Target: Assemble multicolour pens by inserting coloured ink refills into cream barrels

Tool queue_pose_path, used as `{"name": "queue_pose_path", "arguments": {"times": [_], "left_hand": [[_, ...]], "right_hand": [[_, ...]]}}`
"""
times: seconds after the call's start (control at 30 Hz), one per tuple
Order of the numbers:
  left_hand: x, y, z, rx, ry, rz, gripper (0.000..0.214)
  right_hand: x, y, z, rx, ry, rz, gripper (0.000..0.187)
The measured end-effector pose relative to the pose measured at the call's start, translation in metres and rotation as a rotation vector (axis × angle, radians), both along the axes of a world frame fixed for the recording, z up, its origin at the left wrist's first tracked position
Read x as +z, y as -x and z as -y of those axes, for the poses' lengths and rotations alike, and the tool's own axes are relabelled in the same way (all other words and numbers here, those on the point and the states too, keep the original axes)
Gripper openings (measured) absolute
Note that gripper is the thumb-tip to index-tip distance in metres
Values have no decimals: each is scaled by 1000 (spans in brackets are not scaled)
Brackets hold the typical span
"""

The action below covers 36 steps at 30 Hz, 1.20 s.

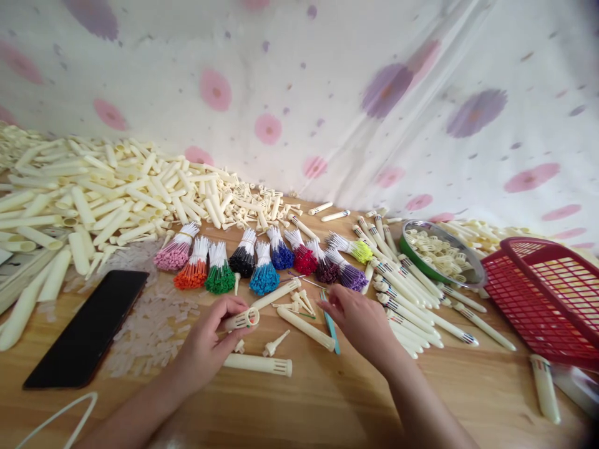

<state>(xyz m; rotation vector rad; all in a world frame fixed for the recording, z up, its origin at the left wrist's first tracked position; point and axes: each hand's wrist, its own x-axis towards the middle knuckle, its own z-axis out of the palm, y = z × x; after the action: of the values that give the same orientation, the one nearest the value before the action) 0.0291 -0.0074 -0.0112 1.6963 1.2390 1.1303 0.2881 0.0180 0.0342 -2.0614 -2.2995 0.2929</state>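
Pen barrel [242, 319]: held above counter [309, 408]; probably light, stiff, slightly slippery; best taken around its side.
Left hand [203, 343]: barrel pinched by fingers.
Right hand [355, 319]: fingers bent; pinching cannot be told.

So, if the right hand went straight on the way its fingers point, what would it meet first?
The right hand would probably meet the small cluster of cream, stemmed plastic pieces just left, though it might pass above; depth is unclear.

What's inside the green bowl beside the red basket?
Small cream pieces lie heaped in the green bowl; the upper ones cover whatever lies beneath, so that can't be seen.
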Motion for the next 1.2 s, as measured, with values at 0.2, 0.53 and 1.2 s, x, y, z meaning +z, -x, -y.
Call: {"name": "queue_pose_path", "arguments": {"times": [0.2,0.53,1.2], "left_hand": [[0,-1,-1,-112,-20,229,22],[-7,-2,-3,22,-187,112,25],[-8,6,-2,320,-572,-51,28]], "right_hand": [[-29,-9,13,4,107,204,13],[1,0,12,148,3,-415,24],[16,79,33,297,-79,-578,11]]}}
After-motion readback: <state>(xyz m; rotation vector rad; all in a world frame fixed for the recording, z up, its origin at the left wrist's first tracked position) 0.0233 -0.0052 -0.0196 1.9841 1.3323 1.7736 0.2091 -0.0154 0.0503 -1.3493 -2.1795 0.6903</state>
